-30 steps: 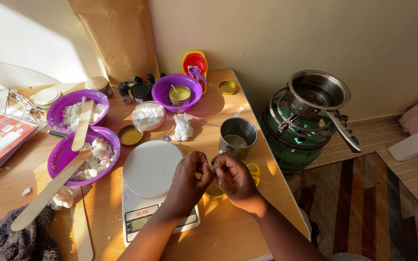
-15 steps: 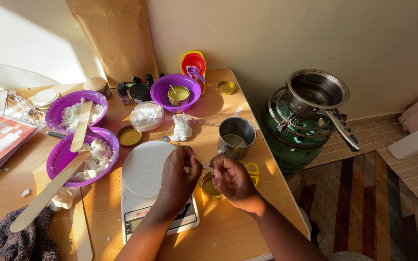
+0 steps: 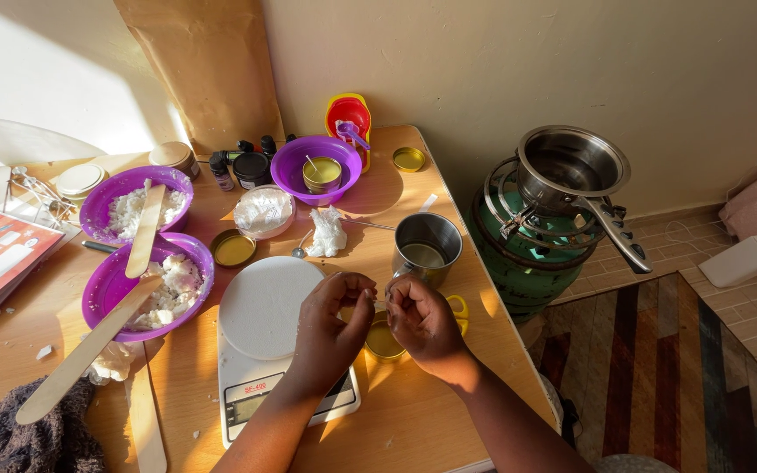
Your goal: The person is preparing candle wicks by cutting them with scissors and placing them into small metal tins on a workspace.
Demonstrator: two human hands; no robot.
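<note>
Left hand [image 3: 326,328] and right hand [image 3: 420,320] met above a small gold tin [image 3: 384,340] at the near table edge. Fingertips of both pinched a thin, pale wick-like strand [image 3: 377,300] stretched between them. Judged very light, limp and easily dropped; best gripped at its ends. Digital scale [image 3: 266,337] lay just left, under the left hand. Steel mug [image 3: 427,245] stood beyond; purple bowls [image 3: 137,280] of white chunks farther left.
</note>
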